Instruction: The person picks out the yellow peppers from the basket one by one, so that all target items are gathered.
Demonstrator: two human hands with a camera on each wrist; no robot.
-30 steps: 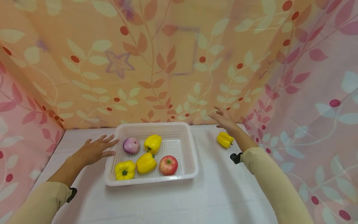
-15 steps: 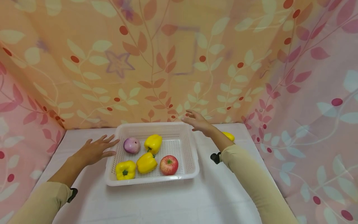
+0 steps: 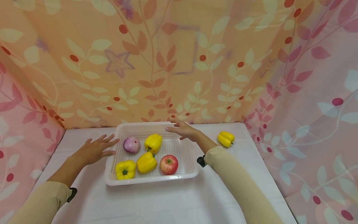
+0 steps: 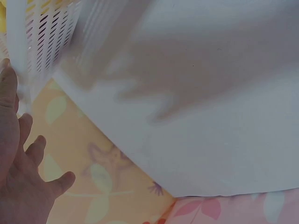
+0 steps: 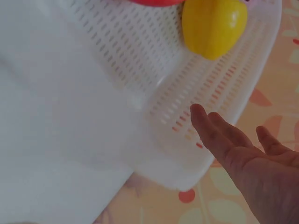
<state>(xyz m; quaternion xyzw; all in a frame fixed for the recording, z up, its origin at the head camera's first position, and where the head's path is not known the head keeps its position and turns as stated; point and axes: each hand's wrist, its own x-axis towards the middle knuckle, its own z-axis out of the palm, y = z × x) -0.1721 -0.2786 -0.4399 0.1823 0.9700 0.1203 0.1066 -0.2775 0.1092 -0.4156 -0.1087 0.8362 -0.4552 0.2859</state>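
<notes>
Behind, patterned cloth (image 3: 167, 77): hung as a backdrop and along both sides, printed with leaves and red dots.
White table (image 3: 156, 203): lay beneath everything, crossed by soft shadows.
White basket (image 3: 173, 144): stood toward the table's far side, with perforated walls and base.
Beige sleeves (image 3: 240, 183): entered from lower left and lower right.
Left hand (image 3: 95, 151): reached to the basket's left rim, fingers spread; left contact there impossible to tell.
Right hand (image 3: 184, 129): hovered at the basket's far right corner, fingers parted.
Three yellow peppers (image 3: 146, 162): lay in the basket, one in its near left corner.
Single yellow pepper (image 3: 226, 138): lay on the table, right of the basket.
Red apple (image 3: 169, 165): sat near the basket's front, right of centre.
Purple onion-like item (image 3: 131, 145): rested at the basket's left rear.
</notes>
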